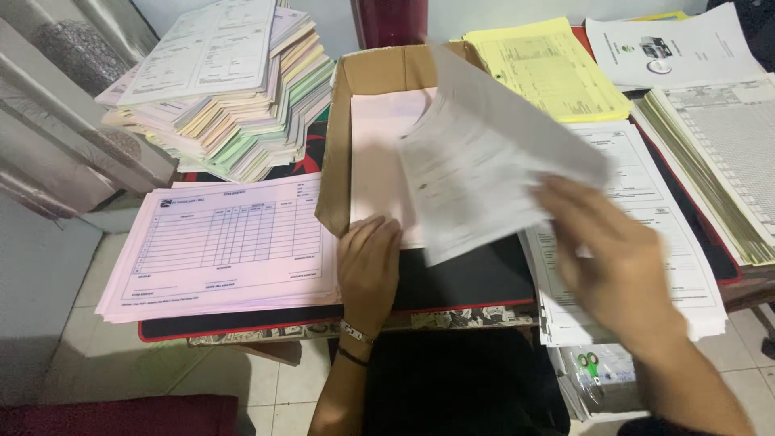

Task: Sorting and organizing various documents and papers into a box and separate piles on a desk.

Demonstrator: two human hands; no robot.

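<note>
Two hands show in the head view: my right hand (622, 270), at lower right of the frame, pinches a blurred white sheet (484, 173) held slanted at centre, over the cardboard box (335, 153); my left hand (369, 270), at lower centre, lies flat with fingers together on the pink paper (375, 161) at the box's open front. I see a pink form stack (222, 246) at left, a mixed pastel stack (234, 89) at upper left and yellow forms (549, 69) at upper right
</note>
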